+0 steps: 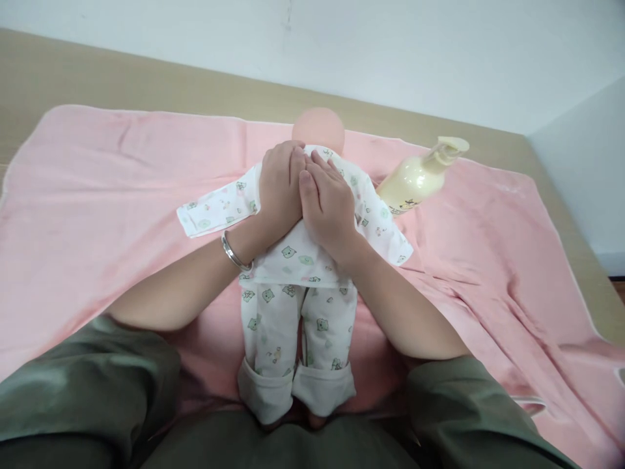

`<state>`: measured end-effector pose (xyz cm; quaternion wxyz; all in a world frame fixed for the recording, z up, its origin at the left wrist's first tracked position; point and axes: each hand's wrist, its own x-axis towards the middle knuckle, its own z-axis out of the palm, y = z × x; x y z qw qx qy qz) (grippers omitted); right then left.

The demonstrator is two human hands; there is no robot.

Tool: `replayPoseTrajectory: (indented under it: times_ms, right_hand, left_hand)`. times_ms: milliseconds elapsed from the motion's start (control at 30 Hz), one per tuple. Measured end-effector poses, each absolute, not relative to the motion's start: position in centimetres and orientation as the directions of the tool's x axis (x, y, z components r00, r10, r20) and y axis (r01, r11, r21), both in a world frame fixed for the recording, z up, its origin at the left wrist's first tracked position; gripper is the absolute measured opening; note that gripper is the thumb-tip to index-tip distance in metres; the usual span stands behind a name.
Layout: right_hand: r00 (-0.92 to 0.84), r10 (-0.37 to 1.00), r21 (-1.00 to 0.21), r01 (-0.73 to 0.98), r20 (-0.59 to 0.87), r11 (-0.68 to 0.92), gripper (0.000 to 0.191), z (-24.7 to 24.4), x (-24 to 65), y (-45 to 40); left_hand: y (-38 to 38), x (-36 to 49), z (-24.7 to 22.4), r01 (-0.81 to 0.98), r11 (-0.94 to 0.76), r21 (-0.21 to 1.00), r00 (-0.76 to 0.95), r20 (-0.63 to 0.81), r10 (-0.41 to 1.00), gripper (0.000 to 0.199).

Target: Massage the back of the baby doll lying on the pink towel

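A baby doll (318, 127) in a white pyjama top (293, 257) and trousers (325, 322) with small green animal prints lies stretched out before me. Only a smooth, bare part of its head shows; no face is visible. On the doll's upper body, just below the head, rests my left hand (282, 185), with a silver bangle at its wrist. Beside it my right hand (329, 198) lies on the same spot, the two touching along their inner edges. Both hands are laid flat with the fingers stretched out, gripping nothing. The trouser cuffs are folded up near my body.
Under the doll a pink sheet (122, 189) with some creases covers much of the wooden table (146, 78). A cream pump bottle (415, 179) leans over to the right of the doll's sleeve. Behind the table rises a white wall (390, 58).
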<state>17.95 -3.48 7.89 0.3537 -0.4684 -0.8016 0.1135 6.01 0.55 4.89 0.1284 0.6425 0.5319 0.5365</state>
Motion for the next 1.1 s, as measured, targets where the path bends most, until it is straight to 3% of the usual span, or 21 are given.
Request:
replayPoseTrajectory:
  times_ms: [100,267,400,467,633,767,933,1033,1100]
  right_hand:
    - [-0.401,0.798,-0.474,0.65,0.451,0.594,0.062,7.7,19.1,-2.9]
    - [-0.614,0.704,-0.355,0.607,0.358,0.711,0.052,7.3,22.4,-1.1]
    - [-0.469,0.843,-0.332,0.776,0.263,0.535,0.068,8.1,22.0,-2.9]
    - [-0.353,0.902,-0.287,0.863,0.25,0.417,0.066,8.6,20.5,-5.4]
    - [-0.504,0.824,-0.159,0.819,0.258,0.551,0.061,9.3,18.4,-8.7]
    - [-0.62,0.771,-0.238,0.734,0.149,0.636,0.06,9.5,20.6,-4.5]
    - [-0.442,0.892,-0.328,0.832,0.096,0.448,0.07,9.9,21.6,-2.0]
    - [-0.306,0.945,-0.278,0.903,0.116,0.326,0.07,9.8,19.8,-5.3]
    - [-0.375,0.913,-0.222,0.888,0.159,0.403,0.067,9.7,18.5,-7.8]
  left_hand:
    - [-0.7,5.9,4.5,0.556,-0.402,0.728,-0.107,0.542,0.834,0.073]
    - [-2.3,5.2,3.8,0.548,-0.444,0.709,-0.146,0.603,0.784,0.063]
    - [-2.2,4.8,3.0,0.482,-0.5,0.72,-0.144,0.628,0.765,0.064]
    - [-2.1,4.7,2.8,0.438,-0.508,0.742,-0.158,0.62,0.769,0.065]
    - [-2.1,4.8,2.7,0.38,-0.495,0.781,-0.192,0.59,0.784,0.07]
    - [-2.0,4.8,2.7,0.396,-0.49,0.777,-0.192,0.592,0.783,0.073]
    - [-1.9,4.8,2.8,0.422,-0.502,0.755,-0.171,0.61,0.774,0.069]
    - [-1.9,4.7,2.8,0.425,-0.503,0.752,-0.172,0.613,0.771,0.067]
    - [-1.9,4.6,2.7,0.413,-0.508,0.756,-0.165,0.611,0.774,0.066]
